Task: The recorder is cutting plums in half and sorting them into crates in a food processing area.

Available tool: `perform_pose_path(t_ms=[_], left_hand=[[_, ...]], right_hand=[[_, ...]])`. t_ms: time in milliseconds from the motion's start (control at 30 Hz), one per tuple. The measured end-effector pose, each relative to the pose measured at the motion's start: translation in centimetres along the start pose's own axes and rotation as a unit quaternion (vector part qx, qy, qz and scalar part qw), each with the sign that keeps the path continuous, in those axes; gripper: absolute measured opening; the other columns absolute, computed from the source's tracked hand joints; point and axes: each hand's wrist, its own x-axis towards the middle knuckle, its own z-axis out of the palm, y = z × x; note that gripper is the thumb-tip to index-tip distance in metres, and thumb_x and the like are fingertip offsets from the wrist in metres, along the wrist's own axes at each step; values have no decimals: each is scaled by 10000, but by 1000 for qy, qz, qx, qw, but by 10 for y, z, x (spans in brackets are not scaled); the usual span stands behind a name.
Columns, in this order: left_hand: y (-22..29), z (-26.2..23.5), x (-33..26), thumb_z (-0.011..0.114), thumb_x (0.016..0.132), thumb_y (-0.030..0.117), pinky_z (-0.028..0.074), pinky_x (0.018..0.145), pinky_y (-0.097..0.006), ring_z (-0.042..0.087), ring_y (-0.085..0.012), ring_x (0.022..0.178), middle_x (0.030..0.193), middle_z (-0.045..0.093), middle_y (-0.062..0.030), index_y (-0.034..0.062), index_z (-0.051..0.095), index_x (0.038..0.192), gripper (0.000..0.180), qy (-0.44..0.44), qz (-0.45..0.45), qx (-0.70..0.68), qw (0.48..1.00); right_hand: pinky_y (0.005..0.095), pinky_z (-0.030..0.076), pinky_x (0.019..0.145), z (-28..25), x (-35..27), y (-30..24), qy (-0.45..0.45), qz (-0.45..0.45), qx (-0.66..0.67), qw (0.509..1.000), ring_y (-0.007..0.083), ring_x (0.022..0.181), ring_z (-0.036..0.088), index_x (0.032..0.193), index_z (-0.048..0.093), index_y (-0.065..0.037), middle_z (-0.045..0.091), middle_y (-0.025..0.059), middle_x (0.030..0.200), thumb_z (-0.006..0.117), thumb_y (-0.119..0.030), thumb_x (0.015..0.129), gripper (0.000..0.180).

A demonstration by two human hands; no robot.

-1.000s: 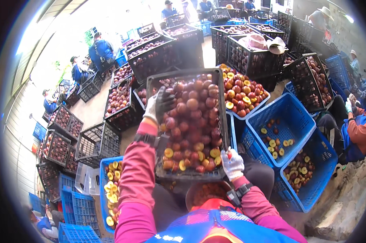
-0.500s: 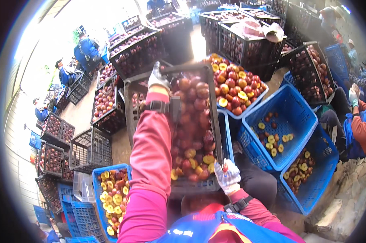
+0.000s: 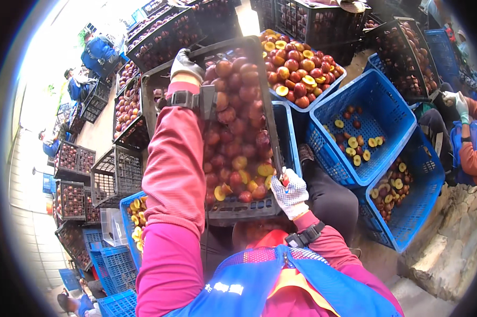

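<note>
A large black plastic crate (image 3: 274, 150) of dark red plums (image 3: 230, 121) leans before me, a few cut yellow halves near its close end. My left hand (image 3: 187, 66), in a pale and dark glove, is closed on the crate's far left rim. At its near right corner my right hand (image 3: 291, 194), in a white dotted glove, is closed around a small red-handled tool (image 3: 285, 179). The tool's working end does not show clearly. Whether the right fingers also grip the rim, I cannot tell. Beyond the crate sits a blue basket heaped with whole and halved plums (image 3: 304, 74).
Two blue baskets (image 3: 391, 100) (image 3: 407, 232) with halved plums stand at my right. Another blue basket (image 3: 126, 219) of halves is partly behind my left arm. Stacked black crates (image 3: 117, 177) line the left side. A co-worker (image 3: 473, 134) sits at far right.
The whole view has shifted, so the scene sits higher in the picture. The crate also appears a little further left, with both hands still at it.
</note>
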Motion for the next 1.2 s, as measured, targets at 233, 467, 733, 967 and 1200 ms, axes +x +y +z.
perform_pose_path(t_ms=[233,467,733,967,1200], left_hand=[[-10,-60,-63,940,790,180,606,807,-366,758,-171,859,922,808,-76,68,766,1083,359,16,125,7,992],[-26,-76,-111,904,810,182,590,705,-391,720,-179,715,794,786,-41,95,838,920,155,29,131,-197,971],[13,-16,-61,687,1035,484,629,845,-393,752,-299,887,1063,785,-140,78,752,1165,432,-6,-16,-331,944],[-60,-14,-188,659,1023,738,619,788,-395,744,-246,898,1113,779,-125,71,746,1322,736,-232,-146,-445,852],[-104,-62,-381,734,1058,458,612,827,-429,768,-313,917,1010,782,-153,85,803,1244,422,-364,127,-112,916]], right_hand=[[478,552,581,-23,-31,-14,17,-84,-50,995,376,632,689,853,637,-136,635,119,707,808,-229,937,212],[480,596,647,-46,-46,-2,-50,-92,59,993,399,718,736,926,705,-118,720,136,809,812,-318,973,232],[546,588,719,-16,-2,26,-28,-2,-33,999,451,820,736,985,674,-115,735,198,873,758,-386,1016,285],[563,584,784,-45,-12,-5,-82,76,-4,994,483,910,743,1088,727,-89,771,219,976,729,-520,1050,432],[499,606,808,-73,-47,-28,54,42,-3,998,442,949,770,1097,743,-71,792,197,996,748,-460,1070,390]])
